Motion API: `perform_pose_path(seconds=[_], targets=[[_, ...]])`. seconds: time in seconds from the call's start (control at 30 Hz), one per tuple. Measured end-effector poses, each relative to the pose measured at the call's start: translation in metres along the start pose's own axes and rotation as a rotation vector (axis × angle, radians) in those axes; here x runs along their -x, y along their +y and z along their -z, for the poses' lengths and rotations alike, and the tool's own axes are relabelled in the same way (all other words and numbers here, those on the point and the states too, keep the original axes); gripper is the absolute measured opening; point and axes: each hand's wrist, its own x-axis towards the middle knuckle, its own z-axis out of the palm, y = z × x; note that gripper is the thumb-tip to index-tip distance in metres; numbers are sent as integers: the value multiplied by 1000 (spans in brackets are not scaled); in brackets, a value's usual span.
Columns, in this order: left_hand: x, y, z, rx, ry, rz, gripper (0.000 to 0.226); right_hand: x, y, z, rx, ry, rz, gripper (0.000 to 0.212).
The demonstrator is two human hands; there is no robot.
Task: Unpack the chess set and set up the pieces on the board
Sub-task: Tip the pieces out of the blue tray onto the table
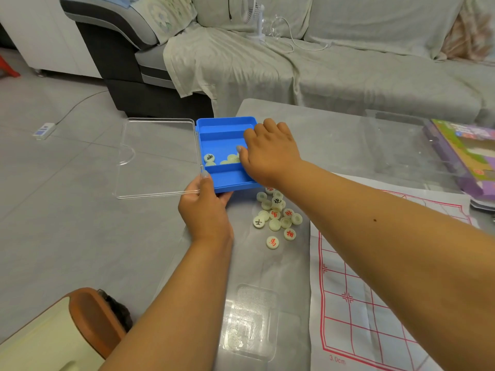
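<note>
A blue chess box with divided rows is tilted over the table's left edge, its clear lid hanging open to the left. My left hand grips the box's near left corner. My right hand reaches into the middle row, fingers curled over a few cream pieces left in the box. Several round cream pieces with red or black characters lie heaped on the table just below the box. The white paper board with red grid lines lies flat to the right.
A grey glass-topped table holds a clear plastic tray and a purple box at the right. A covered sofa stands behind. A power strip lies on the floor at left. A chair corner is near me.
</note>
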Motion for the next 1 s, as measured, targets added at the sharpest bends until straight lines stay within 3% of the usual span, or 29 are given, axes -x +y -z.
perform_pose_path(seconds=[0.07,0.33,0.43,0.57,0.73,0.87,1.0], targets=[[0,0,0,14,-2,-8,19,-1,-2,7,27,39,-23,34],[-2,-1,0,8,-11,-8,21,-4,-11,10,-102,-151,-119,32],[-2,-1,1,16,-27,-10,20,-7,-21,11,-258,-156,-173,25],[-2,-2,1,-11,-55,-22,23,-10,-32,9,-494,-300,-226,29],[-2,-4,2,-51,-74,-32,26,-12,-41,6,-466,-334,-155,40],[-3,-4,2,-67,-81,-45,19,-13,-48,1,-296,-229,19,40],[-1,-5,1,-99,-76,-42,23,-13,-43,4,-237,-285,-14,37]])
